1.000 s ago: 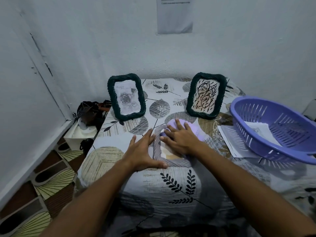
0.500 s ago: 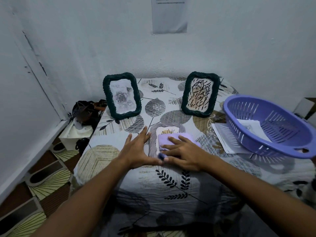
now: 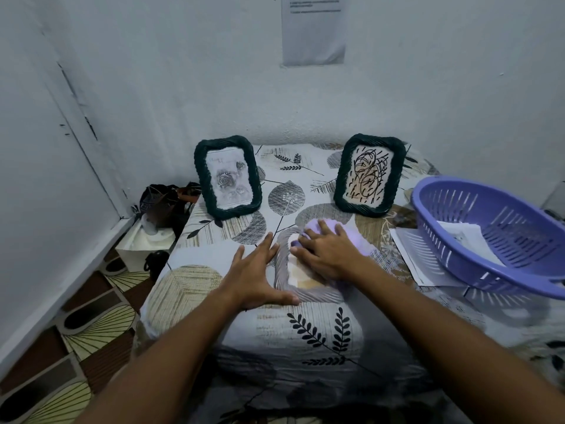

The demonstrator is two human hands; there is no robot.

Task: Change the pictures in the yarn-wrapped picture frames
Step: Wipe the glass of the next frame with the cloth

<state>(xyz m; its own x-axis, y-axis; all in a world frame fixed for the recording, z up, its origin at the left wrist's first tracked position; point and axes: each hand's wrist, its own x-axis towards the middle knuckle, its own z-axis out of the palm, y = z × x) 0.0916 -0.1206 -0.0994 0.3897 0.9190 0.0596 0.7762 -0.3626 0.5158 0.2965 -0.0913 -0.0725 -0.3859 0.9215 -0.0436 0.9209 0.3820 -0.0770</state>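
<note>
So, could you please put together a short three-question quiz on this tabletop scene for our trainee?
1. True or false: both dark green frames stand upright at the back of the table.
2. What does the right hand press on? A) a lilac cloth B) a sheet of paper C) the basket rim
3. Fill in: the printed sheets lie in and under the purple ____.

Key:
1. True.
2. A, the lilac cloth, over a grey frame lying flat; the left hand rests open beside it.
3. basket.
</note>
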